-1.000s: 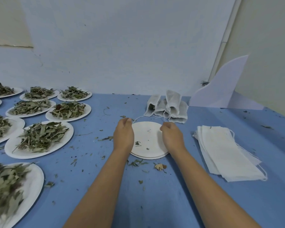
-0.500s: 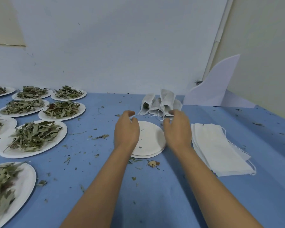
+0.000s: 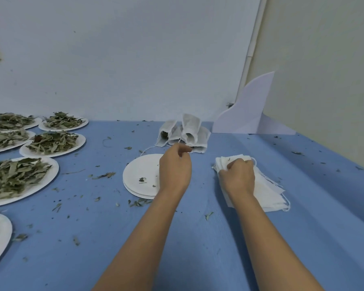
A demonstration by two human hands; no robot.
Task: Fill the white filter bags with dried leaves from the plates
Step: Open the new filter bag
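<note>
A blue table (image 3: 198, 248) is stretching out before you. Paper plates (image 3: 54, 171) are sitting along its left side, heaped with dried leaves (image 3: 15, 175). At the right, a stack of flat white filter bags (image 3: 267, 192) is lying under your right hand (image 3: 237, 177), whose curled fingers are gripping its far end. Empty plates (image 3: 139, 171) are sitting at centre, with filled bags (image 3: 189, 131) bunched just behind. Above the plates, your left hand (image 3: 174, 169) is pinching a thin drawstring (image 3: 147, 149).
</note>
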